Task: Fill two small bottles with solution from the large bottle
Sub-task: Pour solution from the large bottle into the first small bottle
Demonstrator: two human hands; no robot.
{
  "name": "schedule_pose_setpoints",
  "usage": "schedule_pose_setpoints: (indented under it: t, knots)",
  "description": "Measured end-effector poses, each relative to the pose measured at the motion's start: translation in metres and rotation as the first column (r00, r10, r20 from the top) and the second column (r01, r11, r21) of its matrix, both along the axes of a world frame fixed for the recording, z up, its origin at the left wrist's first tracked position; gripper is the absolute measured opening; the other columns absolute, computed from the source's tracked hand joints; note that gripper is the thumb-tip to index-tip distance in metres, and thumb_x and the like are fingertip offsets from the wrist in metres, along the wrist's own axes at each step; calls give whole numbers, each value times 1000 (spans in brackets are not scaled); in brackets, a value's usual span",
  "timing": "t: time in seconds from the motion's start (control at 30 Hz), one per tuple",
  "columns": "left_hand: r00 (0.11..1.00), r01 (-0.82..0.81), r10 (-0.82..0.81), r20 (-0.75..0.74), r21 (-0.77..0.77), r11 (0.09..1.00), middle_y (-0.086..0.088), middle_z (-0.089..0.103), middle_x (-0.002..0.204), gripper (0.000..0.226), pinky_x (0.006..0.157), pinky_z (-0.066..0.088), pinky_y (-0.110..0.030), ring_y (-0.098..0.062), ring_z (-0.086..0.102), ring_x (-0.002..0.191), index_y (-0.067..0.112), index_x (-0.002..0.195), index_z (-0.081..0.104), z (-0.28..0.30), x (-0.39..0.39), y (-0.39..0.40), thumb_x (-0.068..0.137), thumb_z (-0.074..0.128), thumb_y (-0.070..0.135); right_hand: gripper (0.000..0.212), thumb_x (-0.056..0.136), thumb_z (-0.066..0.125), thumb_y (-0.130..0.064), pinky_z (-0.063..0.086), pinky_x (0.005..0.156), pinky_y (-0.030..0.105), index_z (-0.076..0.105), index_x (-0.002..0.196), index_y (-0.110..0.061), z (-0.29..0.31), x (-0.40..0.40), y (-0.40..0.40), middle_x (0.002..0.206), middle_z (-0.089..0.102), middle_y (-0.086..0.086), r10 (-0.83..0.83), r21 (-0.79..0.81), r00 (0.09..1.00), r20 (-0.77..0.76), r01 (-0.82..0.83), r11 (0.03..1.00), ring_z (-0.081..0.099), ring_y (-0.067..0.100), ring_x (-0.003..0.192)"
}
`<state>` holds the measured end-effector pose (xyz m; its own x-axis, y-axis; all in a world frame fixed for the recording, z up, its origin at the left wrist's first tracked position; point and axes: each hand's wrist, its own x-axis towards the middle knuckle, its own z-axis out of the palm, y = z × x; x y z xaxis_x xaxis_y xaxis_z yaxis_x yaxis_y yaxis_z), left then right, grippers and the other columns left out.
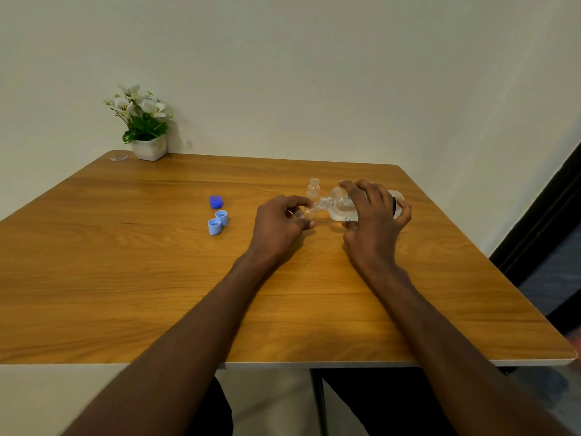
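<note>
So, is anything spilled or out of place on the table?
No spill shows on the table. The large bottle lies tilted in the right hand, pouring into a small bottle the left hand holds. Nothing stands out.

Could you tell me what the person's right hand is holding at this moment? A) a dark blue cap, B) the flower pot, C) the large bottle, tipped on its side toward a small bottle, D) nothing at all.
C: the right hand grips the large bottle tipped sideways, its neck at the small bottle in the left hand.
</note>
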<state>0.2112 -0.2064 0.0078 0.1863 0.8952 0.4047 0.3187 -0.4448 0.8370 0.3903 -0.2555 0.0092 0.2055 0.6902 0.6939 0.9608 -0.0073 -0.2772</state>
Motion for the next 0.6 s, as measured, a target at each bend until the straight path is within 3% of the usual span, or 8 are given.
schedule_pose_setpoints:
  t: [0.07, 0.23, 0.47, 0.6]
  knots:
    - [1000, 0, 0, 4, 9, 1000, 1, 74, 109, 40, 72, 46, -5, -7, 64, 94, 24, 117, 78, 0, 0, 0, 80, 87, 14, 87, 71, 82, -2, 15, 117, 52, 53, 147, -35, 0, 0, 0, 146, 53, -5, 0, -1, 1000, 0, 0, 1000, 39, 20, 143]
    - [1000, -6, 6, 0, 23, 1000, 1, 74, 105, 38, 83, 55, -27, -16, 66, 96, 24, 115, 79, -1, 1, 2, 78, 88, 16, 87, 72, 83, -3, 15, 116, 51, 53, 147, -36, 0, 1, 0, 147, 52, -7, -1, 0, 1000, 4, 1, 1000, 39, 19, 144]
    - [1000, -7, 7, -15, 19, 1000, 3, 74, 106, 39, 76, 46, -14, -11, 65, 96, 25, 118, 79, -1, 1, 2, 80, 87, 17, 87, 72, 83, -3, 14, 117, 51, 53, 146, -36, 0, 0, 0, 146, 52, -6, -5, -2, 1000, 1, 5, 1000, 39, 19, 144]
    - [1000, -4, 4, -5, 6, 1000, 4, 73, 108, 40, 76, 46, -15, -9, 64, 97, 25, 118, 78, -1, 0, 1, 80, 87, 17, 87, 72, 83, -4, 14, 117, 52, 53, 147, -36, 0, 0, 0, 147, 52, -6, -11, -10, 1000, 5, 11, 1000, 38, 20, 144]
